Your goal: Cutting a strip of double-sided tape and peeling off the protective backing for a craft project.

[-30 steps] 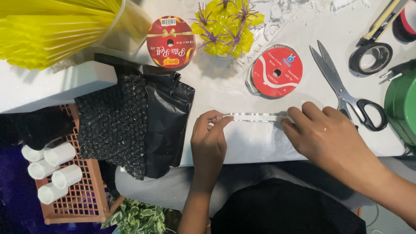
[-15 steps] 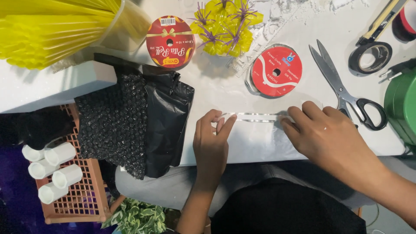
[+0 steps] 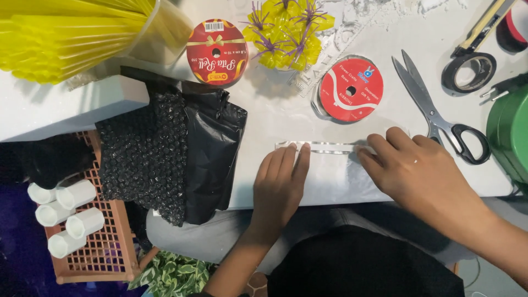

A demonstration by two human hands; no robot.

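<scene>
A short strip of clear ribbon (image 3: 325,147) lies flat on the white table (image 3: 286,118), near its front edge. My left hand (image 3: 280,184) rests flat with its fingertips pressing the strip's left end. My right hand (image 3: 410,168) presses the strip's right end with its fingertips. Both hands lie palm down, fingers together. Just behind the strip sits a red ribbon spool (image 3: 351,89) in a clear case.
Scissors (image 3: 440,113) lie right of the red spool, and a black tape roll (image 3: 467,71) sits behind them. A green container (image 3: 509,132) stands at the right edge. Black bubble wrap (image 3: 165,151) hangs off the table's left. Another ribbon spool (image 3: 216,52), yellow flowers (image 3: 286,30) and an orange crate (image 3: 104,242) are nearby.
My left hand has flattened and its fingers have slid a little right along the strip. My right hand has stayed put.
</scene>
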